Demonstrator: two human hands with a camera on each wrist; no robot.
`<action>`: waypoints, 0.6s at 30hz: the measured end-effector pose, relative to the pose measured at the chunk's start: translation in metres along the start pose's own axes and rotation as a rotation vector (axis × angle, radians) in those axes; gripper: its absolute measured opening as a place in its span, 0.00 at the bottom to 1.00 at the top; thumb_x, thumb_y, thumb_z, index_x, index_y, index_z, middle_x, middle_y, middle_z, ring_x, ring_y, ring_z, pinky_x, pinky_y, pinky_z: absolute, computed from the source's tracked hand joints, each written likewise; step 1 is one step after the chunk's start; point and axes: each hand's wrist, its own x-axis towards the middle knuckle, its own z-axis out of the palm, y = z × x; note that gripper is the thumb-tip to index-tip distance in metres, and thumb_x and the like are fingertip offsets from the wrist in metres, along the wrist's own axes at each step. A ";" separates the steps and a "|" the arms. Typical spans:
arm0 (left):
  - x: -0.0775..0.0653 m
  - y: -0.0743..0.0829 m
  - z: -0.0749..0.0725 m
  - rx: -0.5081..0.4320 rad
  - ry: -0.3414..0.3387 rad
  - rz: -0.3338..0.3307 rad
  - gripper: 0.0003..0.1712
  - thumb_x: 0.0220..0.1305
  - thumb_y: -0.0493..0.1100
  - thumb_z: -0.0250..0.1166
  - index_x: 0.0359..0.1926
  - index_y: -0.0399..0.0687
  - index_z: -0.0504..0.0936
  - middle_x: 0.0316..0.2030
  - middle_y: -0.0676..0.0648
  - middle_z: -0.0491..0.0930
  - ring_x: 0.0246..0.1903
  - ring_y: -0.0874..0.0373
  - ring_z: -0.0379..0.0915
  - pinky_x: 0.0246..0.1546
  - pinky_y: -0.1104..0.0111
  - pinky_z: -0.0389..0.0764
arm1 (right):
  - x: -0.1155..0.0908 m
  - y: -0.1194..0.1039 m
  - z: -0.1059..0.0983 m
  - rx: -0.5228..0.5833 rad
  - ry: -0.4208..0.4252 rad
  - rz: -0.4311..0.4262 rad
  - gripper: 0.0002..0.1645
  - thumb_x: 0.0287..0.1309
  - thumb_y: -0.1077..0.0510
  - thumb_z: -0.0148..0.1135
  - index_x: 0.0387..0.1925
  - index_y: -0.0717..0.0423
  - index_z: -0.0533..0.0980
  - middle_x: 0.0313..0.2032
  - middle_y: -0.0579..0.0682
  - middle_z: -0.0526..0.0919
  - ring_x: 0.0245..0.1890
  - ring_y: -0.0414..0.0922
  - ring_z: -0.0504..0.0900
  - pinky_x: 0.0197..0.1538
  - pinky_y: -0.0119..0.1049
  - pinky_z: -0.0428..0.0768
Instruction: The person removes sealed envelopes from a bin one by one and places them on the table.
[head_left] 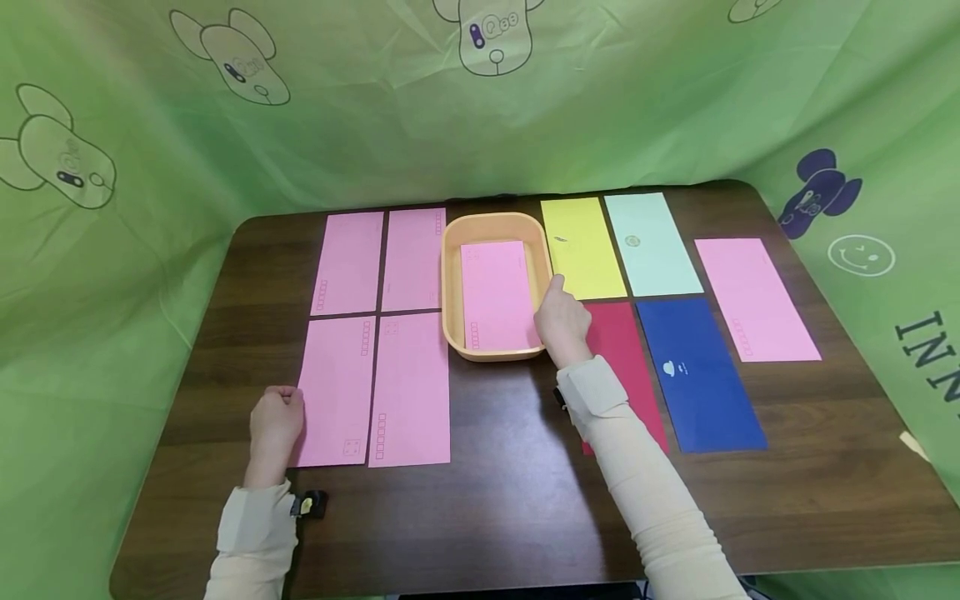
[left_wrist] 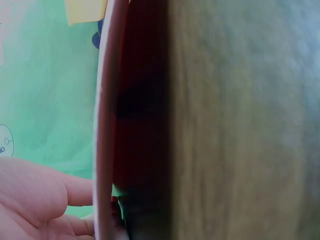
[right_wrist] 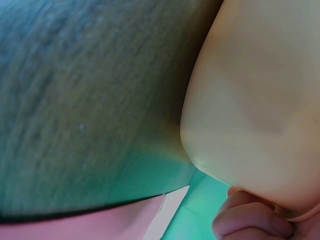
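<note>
My left hand (head_left: pixel 276 423) pinches the left edge of the nearest left pink envelope (head_left: pixel 333 383), one of several laid in two rows. In the left wrist view, the fingers (left_wrist: pixel 77 192) meet the envelope's pale edge (left_wrist: pixel 104 115), which stands close to the camera. At the middle of the table is a shallow orange plastic basin (head_left: pixel 451 283) with a pink envelope (head_left: pixel 495 292) lying in it. My right hand (head_left: pixel 564 321) grips the basin's right rim. Curled fingers (right_wrist: pixel 250 217) show below the basin's wall (right_wrist: pixel 255 100) in the right wrist view.
Right of the basin lie a yellow envelope (head_left: pixel 583 250), a pale mint one (head_left: pixel 652 246), a red one (head_left: pixel 630 375) partly under my right forearm, a blue one (head_left: pixel 701 375) and another pink one (head_left: pixel 757 300). A green printed curtain (head_left: pixel 390 125) hangs behind the brown table (head_left: pixel 480 517).
</note>
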 end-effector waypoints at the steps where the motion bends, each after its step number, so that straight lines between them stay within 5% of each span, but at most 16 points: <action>1: 0.000 0.000 0.000 -0.003 -0.004 -0.005 0.25 0.73 0.43 0.40 0.56 0.24 0.66 0.50 0.25 0.72 0.47 0.35 0.69 0.47 0.48 0.71 | 0.000 0.000 0.000 0.000 0.002 0.000 0.16 0.63 0.63 0.45 0.52 0.61 0.59 0.27 0.59 0.78 0.26 0.52 0.78 0.25 0.40 0.69; 18: 0.000 0.002 0.001 0.024 -0.017 -0.005 0.25 0.72 0.41 0.37 0.57 0.21 0.65 0.55 0.22 0.69 0.55 0.28 0.66 0.55 0.44 0.68 | -0.002 -0.001 -0.002 0.007 0.020 -0.018 0.14 0.63 0.63 0.45 0.50 0.61 0.60 0.25 0.57 0.76 0.25 0.51 0.77 0.24 0.39 0.68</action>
